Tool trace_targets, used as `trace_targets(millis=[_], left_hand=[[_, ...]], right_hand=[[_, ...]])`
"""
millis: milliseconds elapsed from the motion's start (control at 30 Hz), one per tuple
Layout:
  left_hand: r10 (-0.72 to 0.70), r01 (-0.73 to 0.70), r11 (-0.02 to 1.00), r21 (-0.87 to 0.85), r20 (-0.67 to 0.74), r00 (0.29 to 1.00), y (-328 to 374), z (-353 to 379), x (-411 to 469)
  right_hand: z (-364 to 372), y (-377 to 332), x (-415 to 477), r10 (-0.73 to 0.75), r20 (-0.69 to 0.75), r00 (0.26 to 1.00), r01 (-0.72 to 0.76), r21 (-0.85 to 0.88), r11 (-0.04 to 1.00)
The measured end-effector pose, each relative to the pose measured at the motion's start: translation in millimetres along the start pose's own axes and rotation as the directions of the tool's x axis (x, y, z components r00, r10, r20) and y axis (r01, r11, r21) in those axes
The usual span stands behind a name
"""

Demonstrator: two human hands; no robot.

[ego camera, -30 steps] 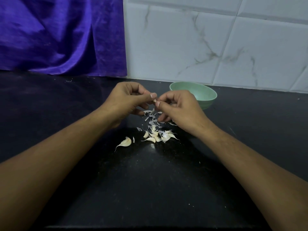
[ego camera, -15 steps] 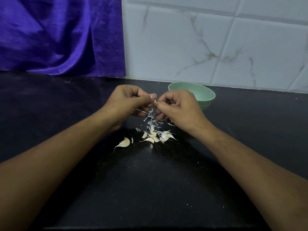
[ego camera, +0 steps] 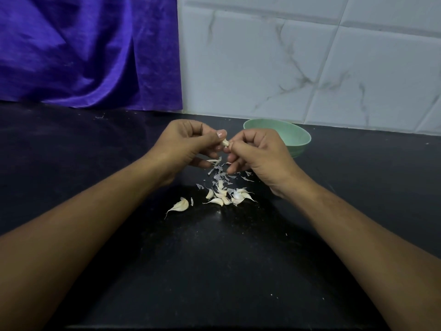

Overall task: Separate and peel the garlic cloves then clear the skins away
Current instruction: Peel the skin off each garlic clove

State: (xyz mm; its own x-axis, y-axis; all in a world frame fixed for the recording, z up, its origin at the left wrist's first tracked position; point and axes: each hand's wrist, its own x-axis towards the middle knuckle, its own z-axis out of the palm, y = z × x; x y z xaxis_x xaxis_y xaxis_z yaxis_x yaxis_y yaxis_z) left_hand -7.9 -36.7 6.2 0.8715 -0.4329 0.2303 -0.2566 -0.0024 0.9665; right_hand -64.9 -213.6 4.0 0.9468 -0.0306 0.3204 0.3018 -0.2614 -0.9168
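My left hand [ego camera: 188,145] and my right hand [ego camera: 259,156] meet above the black counter [ego camera: 214,271], both pinching one small pale garlic clove [ego camera: 225,142] between thumbs and fingertips. Under the hands lies a scatter of thin whitish garlic skins [ego camera: 218,172]. Nearer to me sits a small heap of several garlic cloves [ego camera: 228,195]. A single larger clove [ego camera: 180,206] with a long tail lies apart to the left of the heap.
A mint-green bowl [ego camera: 297,137] stands behind my right hand near the white marbled tile wall [ego camera: 310,63]. Purple cloth [ego camera: 83,51] hangs at the back left, reaching the counter.
Both hands stay joined over the skins. The pale clove now shows more between the fingertips, and the thumbs have shifted slightly on it.
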Motion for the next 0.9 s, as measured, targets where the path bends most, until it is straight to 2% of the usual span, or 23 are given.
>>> trace_targets(millis=[167, 267, 367, 533, 700, 900], left_hand=[[0.17, -0.153, 0.966, 0.206, -0.064, 0.983, -1.5, 2.8, -1.6], [0.286, -0.242, 0.9, 0.363, -0.072, 0.955, -2.8, 1.9, -1.6], [0.313, -0.268, 0.876, 0.402, -0.05, 0.948, -2.9, -0.3, -1.6], [0.264, -0.248, 0.901, 0.355, 0.004, 0.964, -1.8, -2.1, 0.7], [0.122, -0.122, 0.99, 0.07, 0.013, 0.992, -1.7, 1.2, 0.9], [0.068, -0.07, 0.996, -0.047, -0.031, 0.997, -1.0, 0.5, 1.0]], right_hand=[[1.4, 0.4, -1.0, 0.027, -0.021, 0.999, -0.028, -0.022, 0.999], [2.2, 0.4, -1.0, 0.058, -0.014, 0.998, -0.058, 0.0, 0.998], [2.2, -0.5, -1.1, 0.075, -0.012, 0.997, -0.074, 0.02, 0.997], [1.8, -2.9, -1.0, 0.07, -0.01, 0.997, -0.069, 0.072, 0.995], [0.9, -7.8, -1.6, 0.076, 0.006, 0.997, -0.077, 0.116, 0.99], [-2.8, -7.1, -0.9, 0.139, 0.019, 0.99, -0.14, 0.087, 0.986]])
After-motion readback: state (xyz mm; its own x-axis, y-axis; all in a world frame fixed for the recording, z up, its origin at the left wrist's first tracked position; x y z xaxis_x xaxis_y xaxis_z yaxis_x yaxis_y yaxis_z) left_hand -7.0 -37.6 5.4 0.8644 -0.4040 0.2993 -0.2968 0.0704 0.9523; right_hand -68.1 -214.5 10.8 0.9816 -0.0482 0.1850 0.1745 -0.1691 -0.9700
